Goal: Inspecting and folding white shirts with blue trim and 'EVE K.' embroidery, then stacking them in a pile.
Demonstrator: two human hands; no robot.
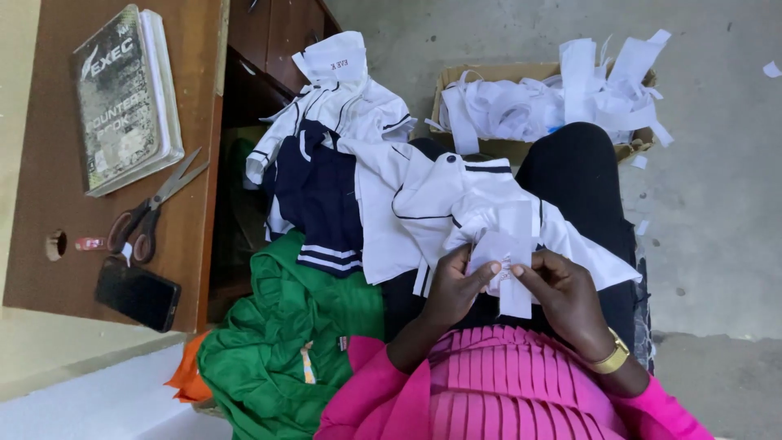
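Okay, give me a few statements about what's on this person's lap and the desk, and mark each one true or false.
1. Both hands, left hand and right hand, pinch a white paper strip. True.
2. The scissors lie on the white garment. False: they lie on the wooden desk.
3. The cardboard box holds white paper scraps. True.
4. The phone rests on the green cloth. False: it lies on the desk.

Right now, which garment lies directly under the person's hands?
The white shirt with dark piping on the lap; the navy and green garments lie off to the side.
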